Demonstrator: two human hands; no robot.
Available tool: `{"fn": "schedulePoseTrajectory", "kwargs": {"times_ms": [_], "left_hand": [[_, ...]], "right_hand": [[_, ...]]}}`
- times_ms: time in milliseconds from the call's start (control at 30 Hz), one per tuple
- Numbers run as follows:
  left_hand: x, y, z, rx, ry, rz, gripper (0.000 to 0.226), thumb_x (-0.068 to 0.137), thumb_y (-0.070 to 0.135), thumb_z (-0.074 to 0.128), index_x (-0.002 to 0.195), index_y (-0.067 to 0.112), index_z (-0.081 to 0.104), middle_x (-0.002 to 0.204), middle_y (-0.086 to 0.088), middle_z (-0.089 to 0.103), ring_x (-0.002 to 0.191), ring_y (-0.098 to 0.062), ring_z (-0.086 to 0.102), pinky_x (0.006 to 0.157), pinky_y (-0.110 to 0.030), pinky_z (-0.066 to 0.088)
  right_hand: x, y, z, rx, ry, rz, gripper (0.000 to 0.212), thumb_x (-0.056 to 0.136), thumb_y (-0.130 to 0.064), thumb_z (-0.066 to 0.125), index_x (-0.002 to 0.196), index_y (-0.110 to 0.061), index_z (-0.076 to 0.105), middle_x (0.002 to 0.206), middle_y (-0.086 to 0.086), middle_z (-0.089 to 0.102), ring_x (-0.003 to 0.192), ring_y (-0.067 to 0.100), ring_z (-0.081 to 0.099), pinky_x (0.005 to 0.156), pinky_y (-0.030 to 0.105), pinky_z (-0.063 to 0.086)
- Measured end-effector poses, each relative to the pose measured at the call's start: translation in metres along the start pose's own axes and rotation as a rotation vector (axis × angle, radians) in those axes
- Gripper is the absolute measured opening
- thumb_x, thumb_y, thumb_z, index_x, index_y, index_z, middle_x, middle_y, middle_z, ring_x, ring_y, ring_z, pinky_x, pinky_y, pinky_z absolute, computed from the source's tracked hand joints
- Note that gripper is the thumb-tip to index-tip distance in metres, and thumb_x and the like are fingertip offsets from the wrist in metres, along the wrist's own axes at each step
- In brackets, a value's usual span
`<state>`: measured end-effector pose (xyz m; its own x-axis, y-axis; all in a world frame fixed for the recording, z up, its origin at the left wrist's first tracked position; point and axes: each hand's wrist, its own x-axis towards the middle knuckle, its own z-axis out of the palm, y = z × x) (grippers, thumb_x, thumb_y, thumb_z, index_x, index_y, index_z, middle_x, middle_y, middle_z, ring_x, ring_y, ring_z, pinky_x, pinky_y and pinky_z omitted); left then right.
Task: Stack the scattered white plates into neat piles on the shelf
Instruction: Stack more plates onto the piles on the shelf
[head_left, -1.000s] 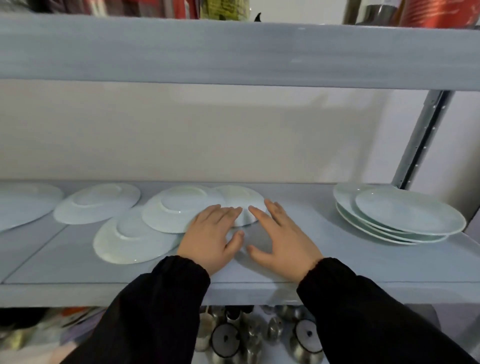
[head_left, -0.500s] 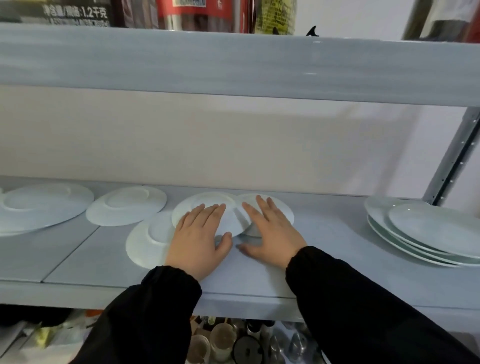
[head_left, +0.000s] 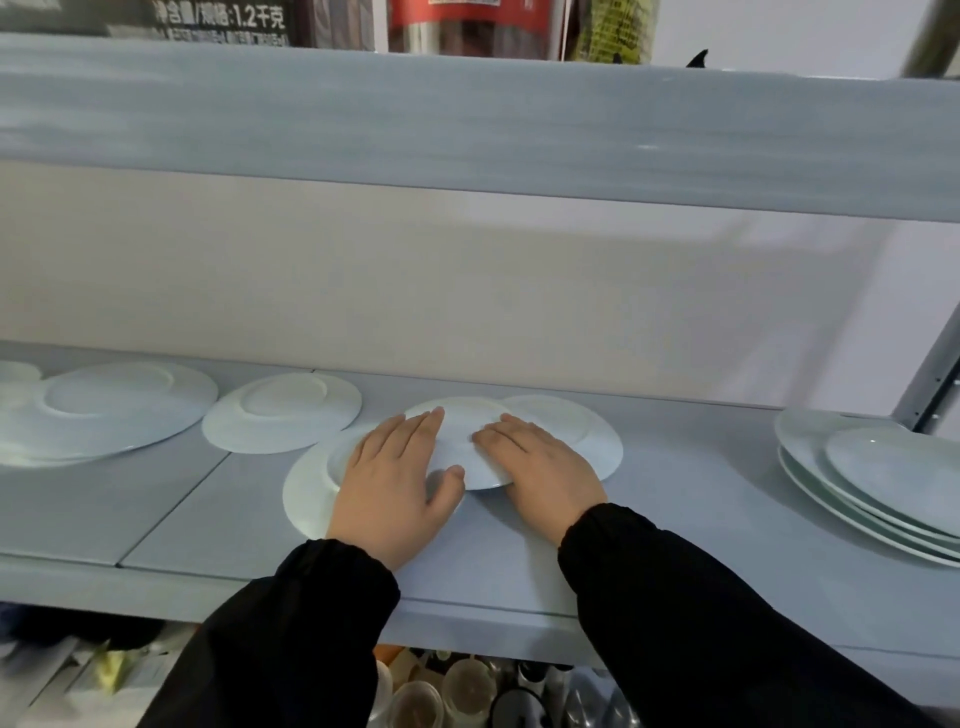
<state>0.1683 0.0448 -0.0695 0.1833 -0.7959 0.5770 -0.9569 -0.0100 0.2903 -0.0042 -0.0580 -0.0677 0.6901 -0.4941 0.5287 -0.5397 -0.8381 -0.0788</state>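
Gathering step. Left hand (head_left: 387, 483) and right hand (head_left: 543, 470), fingers flat, press the round white ceramic plate (head_left: 462, 441) on the grey shelf (head_left: 691, 525), overlapping a neighbour plate (head_left: 306, 493) at 8 o'clock. Next, judged: slide it squarely onto that neighbour, rims aligned.

Place: a storeroom or pantry for kitchenware (home or eatery, cannot tell).
Racking: a grey metal shelf (head_left: 675, 519) under an upper board (head_left: 467, 130), on a perforated steel upright (head_left: 932, 384).
Crockery: white plates (head_left: 280, 415) lying loose along the shelf, a stack of plates (head_left: 883, 478) at its right end.
Above: packaged goods (head_left: 467, 26), one label printed 1.2千克.
Below: glass cups (head_left: 467, 686) crowded together.
Backdrop: plain pale wall (head_left: 415, 291).
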Motion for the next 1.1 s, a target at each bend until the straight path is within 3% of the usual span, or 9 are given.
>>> {"fn": "schedulePoseTrajectory", "kwargs": {"times_ms": [100, 167, 233, 433, 600, 733, 800, 967, 1100], "left_hand": [[0.0, 0.001, -0.004, -0.043, 0.021, -0.001, 0.071, 0.09, 0.055, 0.028, 0.15, 0.017, 0.032, 0.147, -0.006, 0.045, 0.139, -0.027, 0.034, 0.113, -0.039, 0.025], [0.0, 0.001, -0.006, -0.073, 0.026, -0.005, 0.073, 0.091, 0.058, 0.022, 0.153, 0.019, 0.022, 0.154, -0.003, 0.035, 0.143, -0.024, 0.025, 0.115, -0.034, 0.017], [0.0, 0.002, -0.005, -0.069, 0.002, -0.007, 0.077, 0.09, 0.061, 0.02, 0.154, 0.019, 0.017, 0.155, -0.004, 0.032, 0.145, -0.023, 0.021, 0.115, -0.034, 0.014], [0.003, 0.009, 0.005, 0.072, -0.045, 0.043, 0.076, 0.09, 0.057, 0.028, 0.152, 0.015, 0.024, 0.15, -0.011, 0.041, 0.142, -0.029, 0.029, 0.113, -0.044, 0.027], [0.007, 0.022, 0.006, 0.109, -0.052, 0.089, 0.075, 0.09, 0.056, 0.031, 0.151, 0.012, 0.029, 0.147, -0.013, 0.045, 0.139, -0.033, 0.035, 0.11, -0.047, 0.032], [0.01, 0.049, 0.02, 0.065, -0.087, 0.152, 0.072, 0.091, 0.055, 0.03, 0.15, 0.014, 0.031, 0.147, -0.01, 0.046, 0.138, -0.032, 0.036, 0.109, -0.047, 0.034], [0.011, 0.06, 0.03, 0.055, -0.122, 0.193, 0.071, 0.092, 0.056, 0.028, 0.151, 0.017, 0.028, 0.149, -0.007, 0.043, 0.139, -0.03, 0.034, 0.111, -0.045, 0.033], [0.01, 0.059, 0.035, 0.009, -0.126, 0.174, 0.071, 0.092, 0.057, 0.026, 0.151, 0.019, 0.028, 0.149, -0.005, 0.042, 0.14, -0.027, 0.032, 0.112, -0.043, 0.032], [0.007, 0.055, 0.029, 0.001, -0.127, 0.134, 0.072, 0.091, 0.057, 0.027, 0.149, 0.017, 0.033, 0.145, -0.008, 0.048, 0.138, -0.028, 0.035, 0.111, -0.043, 0.033]], "right_hand": [[-0.012, 0.009, -0.02, 0.038, 0.194, 0.099, 0.058, 0.074, 0.005, 0.043, 0.124, -0.019, 0.061, 0.128, 0.007, 0.063, 0.119, 0.026, 0.057, 0.102, 0.034, 0.039], [-0.027, 0.019, -0.041, 0.124, 0.298, 0.262, 0.052, 0.083, -0.003, 0.045, 0.128, -0.024, 0.058, 0.121, 0.002, 0.065, 0.105, 0.019, 0.059, 0.086, 0.024, 0.044], [-0.046, 0.031, -0.064, 0.247, 0.396, 0.459, 0.038, 0.096, -0.015, 0.044, 0.132, -0.026, 0.054, 0.112, -0.005, 0.065, 0.095, 0.014, 0.058, 0.078, 0.024, 0.042], [-0.11, 0.07, -0.117, 0.656, 0.659, 0.801, 0.033, 0.094, -0.021, 0.056, 0.126, -0.027, 0.051, 0.113, -0.013, 0.061, 0.103, 0.006, 0.058, 0.083, 0.026, 0.047], [-0.137, 0.092, -0.127, 0.681, 0.505, 0.942, 0.038, 0.094, -0.019, 0.05, 0.132, -0.026, 0.049, 0.116, -0.005, 0.061, 0.106, 0.019, 0.058, 0.084, 0.039, 0.053], [-0.146, 0.09, -0.122, 0.62, 0.38, 0.928, 0.045, 0.093, 0.0, 0.043, 0.13, -0.024, 0.05, 0.107, -0.011, 0.055, 0.106, 0.015, 0.051, 0.081, 0.015, 0.037], [-0.149, 0.091, -0.118, 0.562, 0.334, 0.949, 0.049, 0.091, 0.0, 0.043, 0.135, -0.02, 0.047, 0.117, -0.007, 0.054, 0.115, 0.016, 0.049, 0.087, 0.015, 0.034], [-0.154, 0.09, -0.107, 0.262, 0.178, 0.776, 0.058, 0.09, -0.035, 0.054, 0.145, -0.026, 0.039, 0.154, 0.0, 0.034, 0.144, 0.016, 0.022, 0.113, 0.032, 0.025], [-0.152, 0.084, -0.101, 0.103, -0.039, 0.643, 0.076, 0.079, -0.069, 0.036, 0.149, -0.043, 0.023, 0.162, -0.002, 0.011, 0.149, 0.02, -0.003, 0.12, 0.044, 0.007]]}}
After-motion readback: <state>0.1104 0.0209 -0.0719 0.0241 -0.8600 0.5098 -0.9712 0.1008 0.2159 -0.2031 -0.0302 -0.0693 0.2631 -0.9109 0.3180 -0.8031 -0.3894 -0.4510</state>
